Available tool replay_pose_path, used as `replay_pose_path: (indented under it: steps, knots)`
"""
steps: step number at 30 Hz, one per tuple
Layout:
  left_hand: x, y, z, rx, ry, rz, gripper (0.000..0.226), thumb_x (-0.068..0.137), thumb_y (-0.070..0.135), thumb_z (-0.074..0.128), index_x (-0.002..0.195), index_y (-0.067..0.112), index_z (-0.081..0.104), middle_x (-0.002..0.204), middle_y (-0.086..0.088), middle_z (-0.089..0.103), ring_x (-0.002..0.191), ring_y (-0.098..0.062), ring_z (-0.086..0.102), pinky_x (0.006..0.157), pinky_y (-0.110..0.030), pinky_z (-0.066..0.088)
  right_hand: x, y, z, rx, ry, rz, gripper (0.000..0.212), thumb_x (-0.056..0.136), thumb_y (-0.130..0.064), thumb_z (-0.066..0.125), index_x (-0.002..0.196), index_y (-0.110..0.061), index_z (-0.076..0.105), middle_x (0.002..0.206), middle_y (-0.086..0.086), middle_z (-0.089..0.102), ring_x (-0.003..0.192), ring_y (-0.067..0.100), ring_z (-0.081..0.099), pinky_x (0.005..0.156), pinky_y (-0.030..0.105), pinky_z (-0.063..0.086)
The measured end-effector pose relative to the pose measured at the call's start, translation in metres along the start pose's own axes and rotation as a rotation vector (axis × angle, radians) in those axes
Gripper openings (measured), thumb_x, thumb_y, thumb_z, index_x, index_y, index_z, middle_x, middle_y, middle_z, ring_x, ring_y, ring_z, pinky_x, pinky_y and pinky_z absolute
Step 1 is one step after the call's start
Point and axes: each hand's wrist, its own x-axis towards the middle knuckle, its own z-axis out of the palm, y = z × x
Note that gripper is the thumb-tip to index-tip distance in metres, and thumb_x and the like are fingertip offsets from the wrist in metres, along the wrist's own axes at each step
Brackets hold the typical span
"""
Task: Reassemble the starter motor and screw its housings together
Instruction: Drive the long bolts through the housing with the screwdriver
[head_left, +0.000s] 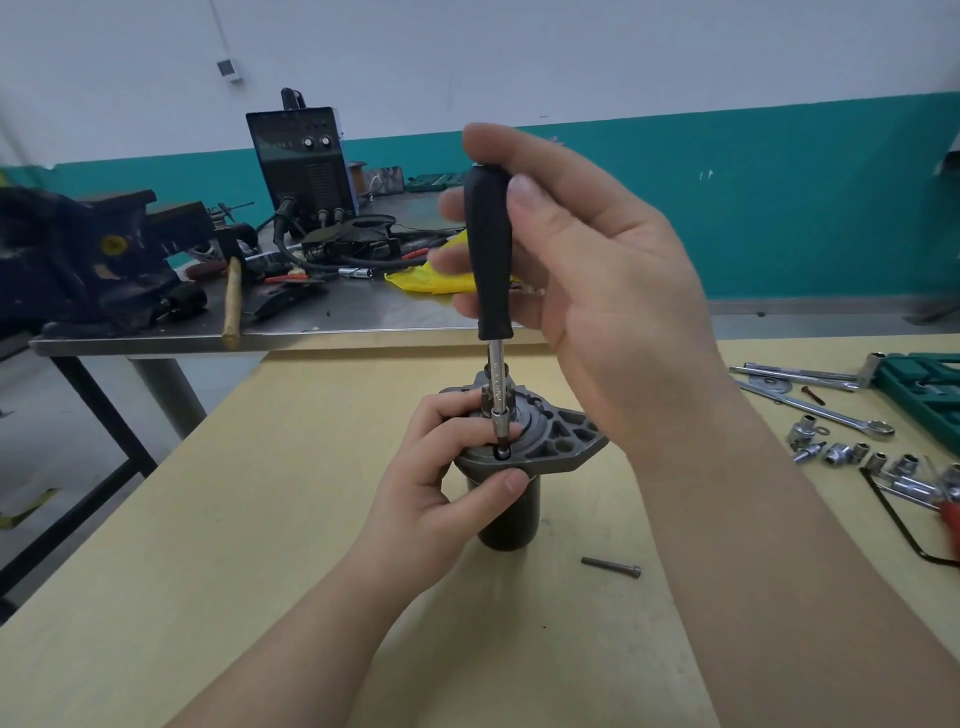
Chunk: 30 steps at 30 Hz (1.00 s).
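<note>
Seen from the head camera: right hand (587, 280) raised over the pale wooden table (260, 545), fingers and thumb curled round the black, smooth handle of a nut driver (488, 260) held upright. Below that hand, slim steel shaft running straight down to a small socket tip seated on the rim of the starter motor (511, 483). Left hand (441, 478) just under the right, wrapped about the motor's top, thumb pressed on the front edge of the grey cast flange, fingertips hooked over the upper face beside the socket tip. Motor standing on end, dark round body below, ribbed triangular flange with cut-outs jutting toward the right forearm. Down and right of the left hand, a loose dark bolt (611, 566) lying flat on the table, apart from the motor. Beyond the right forearm, shiny sockets (852, 454), a long spanner (815, 408), a bent black hex key (893, 519) and a green tool case (924, 389). Behind both hands, a steel bench (322, 317) carrying a dark vise (78, 260), a black welder box (304, 161), cables, a wooden-handled hammer (232, 301) and a yellow rag (431, 278), partly hidden by the right-hand fingers.
</note>
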Motion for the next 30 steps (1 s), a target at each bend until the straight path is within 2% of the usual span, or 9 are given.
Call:
replay_pose_path:
  steps: [3, 6, 12, 16, 18, 21, 25, 28, 30]
  knots:
    - [0.0, 0.0, 0.0, -0.007, 0.005, -0.004, 0.03, 0.088, 0.027, 0.08, 0.118, 0.03, 0.077, 0.136, -0.001, 0.058, 0.138, -0.036, 0.054, 0.113, -0.064, 0.046, -0.002, -0.002, -0.005, 0.081, -0.12, 0.034, 0.032, 0.108, -0.013, 0.057, 0.135, -0.025, 0.069, 0.112, 0.016, 0.072, 0.095, 0.032, 0.076, 0.084, 0.042, 0.059]
    - [0.0, 0.0, -0.001, -0.015, -0.002, -0.003, 0.03, 0.089, 0.027, 0.081, 0.118, 0.032, 0.077, 0.135, -0.001, 0.058, 0.135, -0.037, 0.055, 0.111, -0.063, 0.047, -0.002, 0.001, -0.002, 0.109, -0.082, 0.038, 0.037, 0.103, -0.011, 0.065, 0.136, -0.028, 0.068, 0.097, 0.004, 0.069, 0.091, 0.028, 0.07, 0.083, 0.041, 0.06]
    - [0.001, 0.0, -0.002, 0.006, -0.006, -0.033, 0.025, 0.089, 0.027, 0.08, 0.113, 0.029, 0.078, 0.129, 0.0, 0.059, 0.13, -0.03, 0.056, 0.104, -0.04, 0.049, -0.008, 0.016, 0.023, -0.714, 0.425, -0.474, 0.03, 0.094, -0.017, 0.081, 0.123, -0.018, 0.075, 0.1, -0.005, 0.06, 0.085, 0.014, 0.066, 0.078, 0.029, 0.057]
    - [0.0, 0.001, -0.002, -0.014, -0.008, -0.015, 0.027, 0.088, 0.026, 0.08, 0.114, 0.034, 0.078, 0.132, 0.0, 0.058, 0.136, -0.034, 0.054, 0.111, -0.05, 0.048, -0.004, 0.013, 0.019, -0.321, 0.183, -0.201, 0.029, 0.105, -0.022, 0.065, 0.134, -0.024, 0.07, 0.108, -0.01, 0.072, 0.099, 0.018, 0.073, 0.085, 0.053, 0.064]
    - [-0.001, 0.001, -0.002, -0.002, -0.01, -0.001, 0.029, 0.089, 0.026, 0.08, 0.117, 0.033, 0.077, 0.135, 0.0, 0.058, 0.139, -0.035, 0.053, 0.113, -0.053, 0.048, -0.003, 0.009, 0.013, -0.127, 0.072, -0.068, 0.032, 0.108, -0.02, 0.056, 0.137, -0.026, 0.069, 0.11, -0.002, 0.076, 0.094, 0.022, 0.076, 0.081, 0.051, 0.066]
    - [0.0, 0.001, -0.001, 0.001, -0.006, -0.01, 0.03, 0.089, 0.027, 0.08, 0.118, 0.033, 0.077, 0.136, -0.001, 0.058, 0.14, -0.035, 0.052, 0.112, -0.058, 0.048, -0.003, 0.006, 0.007, -0.208, 0.019, -0.119, 0.033, 0.106, -0.016, 0.063, 0.137, -0.027, 0.068, 0.103, -0.004, 0.076, 0.09, 0.025, 0.076, 0.082, 0.045, 0.066]
    - [0.001, 0.003, 0.0, -0.001, 0.009, -0.025, 0.027, 0.088, 0.027, 0.08, 0.115, 0.033, 0.077, 0.136, -0.003, 0.058, 0.139, -0.035, 0.052, 0.111, -0.059, 0.048, -0.004, 0.015, 0.015, -0.53, 0.284, -0.34, 0.035, 0.097, -0.016, 0.077, 0.13, -0.024, 0.071, 0.099, -0.008, 0.073, 0.088, 0.017, 0.072, 0.08, 0.034, 0.062]
    - [0.0, 0.003, -0.001, -0.003, -0.006, -0.022, 0.026, 0.089, 0.026, 0.08, 0.114, 0.031, 0.078, 0.134, -0.003, 0.058, 0.133, -0.036, 0.055, 0.106, -0.058, 0.05, -0.005, 0.02, 0.02, -0.601, 0.355, -0.393, 0.032, 0.098, -0.02, 0.076, 0.13, -0.021, 0.071, 0.107, -0.002, 0.072, 0.092, 0.019, 0.071, 0.08, 0.04, 0.062]
    - [0.0, 0.004, -0.001, -0.008, -0.005, -0.019, 0.028, 0.088, 0.027, 0.08, 0.114, 0.037, 0.077, 0.133, 0.001, 0.058, 0.135, -0.035, 0.055, 0.108, -0.053, 0.05, -0.003, 0.017, 0.019, -0.449, 0.275, -0.285, 0.029, 0.103, -0.023, 0.07, 0.132, -0.023, 0.072, 0.111, -0.01, 0.074, 0.102, 0.019, 0.073, 0.09, 0.048, 0.063]
